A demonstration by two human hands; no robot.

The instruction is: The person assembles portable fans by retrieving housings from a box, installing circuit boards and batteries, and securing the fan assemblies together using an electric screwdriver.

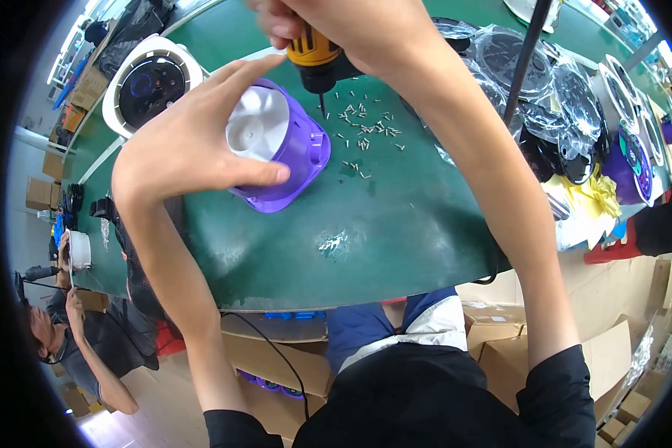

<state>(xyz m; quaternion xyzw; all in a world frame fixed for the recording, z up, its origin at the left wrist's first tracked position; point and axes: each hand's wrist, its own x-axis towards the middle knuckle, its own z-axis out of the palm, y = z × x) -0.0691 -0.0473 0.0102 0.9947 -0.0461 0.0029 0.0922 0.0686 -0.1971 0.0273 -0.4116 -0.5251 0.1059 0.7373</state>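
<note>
My left hand (190,138) is spread over a purple plastic housing (306,153) with a white, fan-shaped inside (257,123). Its thumb lies along the near side, and the fingers reach round the far rim, gripping it on the table. At the top, my right hand (332,22) is closed round a yellow and black power screwdriver (312,52). The tool points down, its bit just right of the housing's far edge, by the loose screws (362,128). Whether the tip touches anything is too small to tell.
A white unit with a round black top (151,86) stands at the far left. Black parts in clear plastic bags (530,67) pile up at the right, beside a yellow cloth (597,196) and a dark pole (526,60). Another person (101,343) works at the left.
</note>
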